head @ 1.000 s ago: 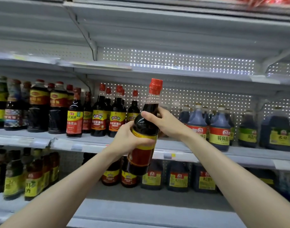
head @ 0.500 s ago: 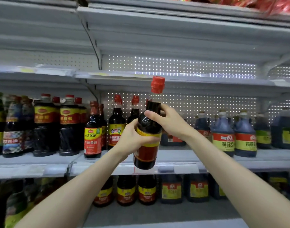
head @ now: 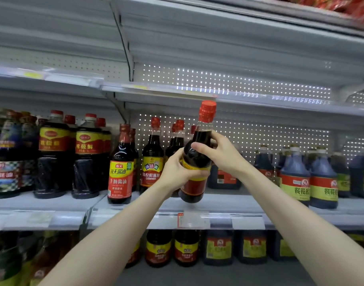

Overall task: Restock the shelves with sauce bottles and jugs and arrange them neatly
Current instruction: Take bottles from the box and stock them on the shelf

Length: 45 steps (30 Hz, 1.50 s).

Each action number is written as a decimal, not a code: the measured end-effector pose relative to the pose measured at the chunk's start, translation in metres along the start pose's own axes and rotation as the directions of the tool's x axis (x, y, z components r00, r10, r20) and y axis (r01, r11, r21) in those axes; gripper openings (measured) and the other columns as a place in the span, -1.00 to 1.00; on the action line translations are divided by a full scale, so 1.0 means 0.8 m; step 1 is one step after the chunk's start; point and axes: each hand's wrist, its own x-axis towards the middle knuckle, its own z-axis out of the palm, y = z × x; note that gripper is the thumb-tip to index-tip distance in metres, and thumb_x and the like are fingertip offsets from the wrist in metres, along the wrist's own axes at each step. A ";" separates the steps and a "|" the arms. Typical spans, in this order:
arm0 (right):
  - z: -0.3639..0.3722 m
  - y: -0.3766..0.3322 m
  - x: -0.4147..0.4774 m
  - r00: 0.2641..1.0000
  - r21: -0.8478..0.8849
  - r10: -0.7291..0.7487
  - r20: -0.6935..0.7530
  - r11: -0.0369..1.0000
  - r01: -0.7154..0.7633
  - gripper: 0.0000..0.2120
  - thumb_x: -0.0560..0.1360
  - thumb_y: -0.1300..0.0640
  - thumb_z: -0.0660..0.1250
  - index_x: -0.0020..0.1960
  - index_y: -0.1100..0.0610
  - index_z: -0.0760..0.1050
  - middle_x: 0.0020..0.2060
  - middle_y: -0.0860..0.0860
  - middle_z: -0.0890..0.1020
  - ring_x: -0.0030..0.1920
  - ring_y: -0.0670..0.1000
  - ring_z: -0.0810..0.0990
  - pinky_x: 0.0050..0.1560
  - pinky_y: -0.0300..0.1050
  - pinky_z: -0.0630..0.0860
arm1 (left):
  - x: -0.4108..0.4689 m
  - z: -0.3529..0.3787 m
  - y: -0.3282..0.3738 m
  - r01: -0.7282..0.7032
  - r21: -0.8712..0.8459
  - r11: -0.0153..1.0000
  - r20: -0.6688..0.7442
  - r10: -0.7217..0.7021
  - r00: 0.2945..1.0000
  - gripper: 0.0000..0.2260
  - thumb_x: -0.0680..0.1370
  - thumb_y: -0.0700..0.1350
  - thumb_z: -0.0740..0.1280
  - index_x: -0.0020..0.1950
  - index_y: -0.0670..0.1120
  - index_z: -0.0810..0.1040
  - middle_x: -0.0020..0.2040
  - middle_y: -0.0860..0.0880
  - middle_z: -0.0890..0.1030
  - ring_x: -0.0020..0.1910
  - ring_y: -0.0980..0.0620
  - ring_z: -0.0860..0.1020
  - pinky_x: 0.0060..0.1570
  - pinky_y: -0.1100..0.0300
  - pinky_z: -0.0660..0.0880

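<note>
Grey perforated-back store shelving [head: 218, 48] fills the frame. Its middle shelf [head: 239, 203] crosses the centre, with soy sauce bottles [head: 120, 172] at left and blue jugs [head: 323, 182] at right. At centre a tilted red-capped sauce bottle [head: 197, 153] hangs just above that shelf, the left hand [head: 174, 172] gripping its label and the right hand [head: 224, 155] wrapping its shoulder.

A: Where's the held bottle [head: 195, 162]?
B: Centre, tilted, base over the middle shelf [head: 234, 203] near its front edge. Contact, can't tell. The left hand [head: 177, 172] grips it at 8 o'clock, the right hand [head: 222, 155] at 2.
A: Neighbours on that shelf?
B: The small bottles [head: 152, 162] at 9, just beside the left hand. The big bottles [head: 53, 157] farther out at 9. The jugs [head: 309, 182] at 3, well apart. A lone jug [head: 224, 178] behind the right wrist.
A: Below?
B: The lower bottles [head: 185, 248] at 6, one shelf down.
</note>
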 end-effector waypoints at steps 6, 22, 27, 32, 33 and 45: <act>-0.011 0.033 0.019 1.000 -0.011 0.018 0.010 1.000 -0.018 -0.81 0.50 0.03 0.42 0.09 -0.04 0.51 -0.01 -0.11 0.65 0.08 -0.11 0.61 0.18 -0.06 0.54 | 0.029 0.023 -0.025 0.010 -0.007 1.000 -0.021 -0.010 1.000 -0.43 0.26 -0.10 0.62 0.22 0.02 0.52 0.08 0.08 0.63 0.11 0.10 0.58 0.10 0.14 0.53; -0.031 0.138 0.070 0.989 -0.010 0.139 0.046 0.990 -0.139 -0.64 0.51 -0.19 0.31 0.19 0.01 0.51 0.08 -0.03 0.64 0.12 -0.01 0.60 0.22 0.09 0.52 | 0.079 0.071 -0.083 0.106 0.055 0.993 -0.060 -0.103 0.993 -0.34 0.24 0.09 0.59 0.28 0.01 0.50 0.09 0.06 0.65 0.11 0.07 0.60 0.15 -0.01 0.55; -0.033 0.158 0.083 0.970 -0.019 0.242 0.036 0.970 -0.241 -0.50 0.51 -0.29 0.25 0.15 0.12 0.51 0.04 0.02 0.64 0.09 0.05 0.61 0.18 0.10 0.53 | 0.091 0.076 -0.095 0.117 0.048 0.992 -0.055 -0.114 0.992 -0.53 0.38 -0.05 0.54 0.25 -0.01 0.51 0.05 0.03 0.67 0.06 0.08 0.62 0.09 0.09 0.57; -0.020 0.181 0.088 0.958 0.022 0.279 0.072 0.959 -0.281 -0.26 0.34 -0.45 0.17 0.26 0.08 0.51 0.12 0.03 0.63 0.15 0.06 0.58 0.23 0.18 0.50 | 0.100 0.075 -0.114 0.178 -0.017 0.984 -0.066 -0.179 0.982 -0.60 0.43 -0.08 0.50 0.22 -0.08 0.51 0.04 -0.05 0.67 0.07 -0.01 0.63 0.09 0.03 0.58; -0.016 0.187 0.090 0.958 0.037 0.276 0.073 0.959 -0.280 -0.26 0.33 -0.44 0.15 0.28 0.05 0.50 0.15 0.03 0.62 0.18 0.07 0.57 0.25 0.18 0.48 | 0.100 0.074 -0.116 0.194 -0.028 0.981 -0.061 -0.196 0.979 -0.60 0.43 -0.08 0.50 0.22 -0.08 0.51 0.06 -0.05 0.67 0.07 -0.01 0.63 0.11 0.00 0.57; 0.004 0.194 0.046 0.923 0.211 0.379 0.060 0.900 -0.383 -0.47 0.64 -0.18 0.03 0.56 -0.05 0.08 0.50 -0.05 0.26 0.48 0.05 0.26 0.43 0.22 0.27 | 0.068 0.061 -0.121 0.347 -0.172 0.922 0.091 -0.336 0.937 -0.62 0.60 -0.02 0.28 0.42 0.07 0.37 0.30 0.04 0.54 0.28 0.03 0.51 0.26 0.02 0.44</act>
